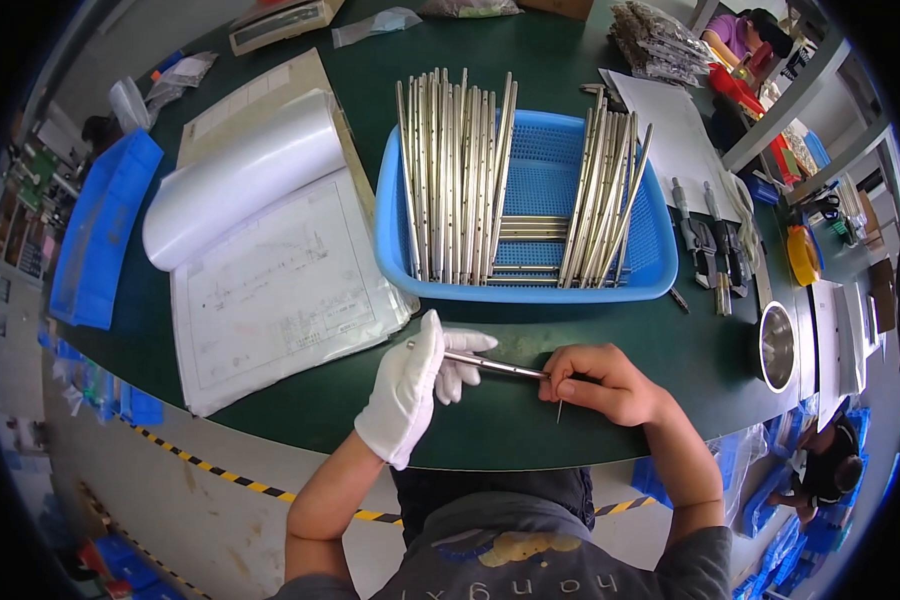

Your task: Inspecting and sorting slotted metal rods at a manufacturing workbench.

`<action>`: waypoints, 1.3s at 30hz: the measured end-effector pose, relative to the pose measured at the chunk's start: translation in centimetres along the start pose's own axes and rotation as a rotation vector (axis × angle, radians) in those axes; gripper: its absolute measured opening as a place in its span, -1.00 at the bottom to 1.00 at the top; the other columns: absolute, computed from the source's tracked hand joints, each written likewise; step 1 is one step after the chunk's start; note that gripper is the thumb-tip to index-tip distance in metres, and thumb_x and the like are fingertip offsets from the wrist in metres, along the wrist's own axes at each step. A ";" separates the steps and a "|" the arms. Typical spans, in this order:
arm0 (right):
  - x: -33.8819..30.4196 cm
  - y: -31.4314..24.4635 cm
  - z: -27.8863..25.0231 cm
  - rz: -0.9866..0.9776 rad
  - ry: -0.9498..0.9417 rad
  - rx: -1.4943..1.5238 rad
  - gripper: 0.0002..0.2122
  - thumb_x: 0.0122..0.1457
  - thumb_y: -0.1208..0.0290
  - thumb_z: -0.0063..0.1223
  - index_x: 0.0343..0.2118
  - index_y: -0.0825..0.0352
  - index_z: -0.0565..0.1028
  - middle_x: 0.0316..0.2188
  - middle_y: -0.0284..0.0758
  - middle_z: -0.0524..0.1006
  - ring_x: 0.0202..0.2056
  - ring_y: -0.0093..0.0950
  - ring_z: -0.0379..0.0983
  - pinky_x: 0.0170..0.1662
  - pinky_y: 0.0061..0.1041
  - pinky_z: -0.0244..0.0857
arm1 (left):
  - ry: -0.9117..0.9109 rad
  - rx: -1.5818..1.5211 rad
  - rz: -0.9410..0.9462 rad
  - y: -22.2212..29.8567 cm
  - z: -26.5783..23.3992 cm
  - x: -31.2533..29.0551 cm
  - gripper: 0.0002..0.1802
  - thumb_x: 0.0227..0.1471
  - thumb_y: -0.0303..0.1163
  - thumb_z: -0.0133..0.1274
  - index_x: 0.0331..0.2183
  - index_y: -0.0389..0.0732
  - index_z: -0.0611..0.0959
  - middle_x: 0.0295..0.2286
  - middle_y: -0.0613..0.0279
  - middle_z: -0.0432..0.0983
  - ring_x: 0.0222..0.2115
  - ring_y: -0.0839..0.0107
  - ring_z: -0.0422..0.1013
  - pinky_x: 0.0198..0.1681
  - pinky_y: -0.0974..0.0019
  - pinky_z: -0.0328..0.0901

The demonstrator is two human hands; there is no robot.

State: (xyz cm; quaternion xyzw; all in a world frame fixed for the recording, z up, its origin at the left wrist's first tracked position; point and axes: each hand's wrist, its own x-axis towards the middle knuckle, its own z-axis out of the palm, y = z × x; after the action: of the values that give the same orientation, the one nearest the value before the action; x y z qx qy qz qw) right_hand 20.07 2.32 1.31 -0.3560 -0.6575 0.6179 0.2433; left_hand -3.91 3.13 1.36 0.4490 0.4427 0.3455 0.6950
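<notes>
In my white-gloved left hand (pixel 415 385) lies one end of a shiny metal rod (pixel 500 366) with small holes along it. The rod slants slightly down to my bare right hand (pixel 605 385), whose bent fingers are at its other end. A thin pin (pixel 559 411) pokes down from between my right thumb and fingers. Beyond my hands stands a blue plastic basket (pixel 530 293) with many similar metal rods (pixel 450 190) leaning in a thick bunch at its left. A smaller bunch (pixel 602 200) leans at its right, and a few rods lie flat between them.
An open folder of drawings (pixel 280 290) lies left, beside a blue bin (pixel 105 235). At right are micrometers (pixel 705 245), a steel bowl (pixel 776 346) and white paper (pixel 670 130). A scale (pixel 282 25) stands at the far edge. Other people sit at far right.
</notes>
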 end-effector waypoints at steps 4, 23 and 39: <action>1.1 -1.7 1.3 -0.376 0.216 -0.330 -0.98 -0.02 0.60 -0.03 -0.49 0.40 0.42 -0.48 -0.26 0.44 -0.41 -0.40 0.37 -0.33 -0.50 0.24 | 0.133 -0.175 -0.024 -1.4 0.6 -1.5 -0.28 0.13 0.08 -0.48 -0.35 -0.37 0.57 -0.64 0.23 0.43 -0.68 0.60 0.26 -0.54 0.58 0.14; 3.6 -1.1 5.3 -0.628 0.448 -0.572 -0.85 -0.21 0.65 0.04 -0.49 0.37 0.42 -0.55 -0.31 0.48 -0.58 -0.40 0.41 -0.51 -0.50 0.28 | 0.170 -0.200 0.061 -2.4 1.8 -2.9 -0.43 0.18 -0.13 -0.41 -0.39 -0.42 0.53 -0.58 0.14 0.48 -0.59 0.54 0.35 -0.46 0.50 0.24; 3.6 -1.6 6.5 -0.683 0.529 -0.817 -0.87 -0.26 0.62 0.02 -0.54 0.36 0.43 -0.60 -0.35 0.46 -0.65 -0.46 0.37 -0.58 -0.55 0.24 | 0.167 -0.235 0.059 -2.1 1.8 -2.9 -0.47 0.18 -0.17 -0.39 -0.42 -0.41 0.54 -0.57 0.16 0.48 -0.58 0.52 0.37 -0.44 0.48 0.26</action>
State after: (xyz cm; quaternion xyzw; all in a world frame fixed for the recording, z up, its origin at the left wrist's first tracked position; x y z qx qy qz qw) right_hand 12.62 0.98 1.73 -0.3308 -0.8365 0.0918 0.4271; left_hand -3.13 -0.73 0.62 0.3469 0.4419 0.4513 0.6933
